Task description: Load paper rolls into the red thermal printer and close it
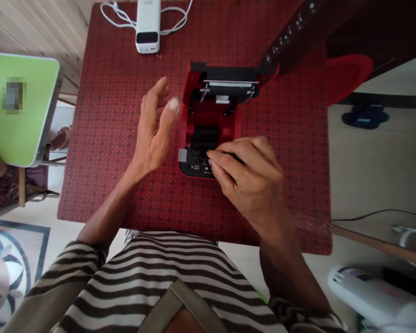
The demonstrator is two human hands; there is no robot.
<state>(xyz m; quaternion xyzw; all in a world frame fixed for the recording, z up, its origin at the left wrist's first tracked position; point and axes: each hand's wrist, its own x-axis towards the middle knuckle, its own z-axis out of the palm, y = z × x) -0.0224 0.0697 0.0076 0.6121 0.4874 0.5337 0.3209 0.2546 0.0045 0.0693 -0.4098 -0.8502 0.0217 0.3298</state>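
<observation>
In the head view, a red-and-black machine stands with its lid raised, midway between the worktop's left and right edges. The step in hand seems to be fine fingertip work at the machine's front panel; the next move probably calls for light, exact pressure there. The right hand reaches in from the near edge, palm down, thumb and fingertips pressed together; whether they pinch something dark, I cannot tell. The left hand, fingers spread, hovers beside the machine, apparently holding nothing.

White power bank — white cable beside it; patterned red tablecloth; green-topped table.
</observation>
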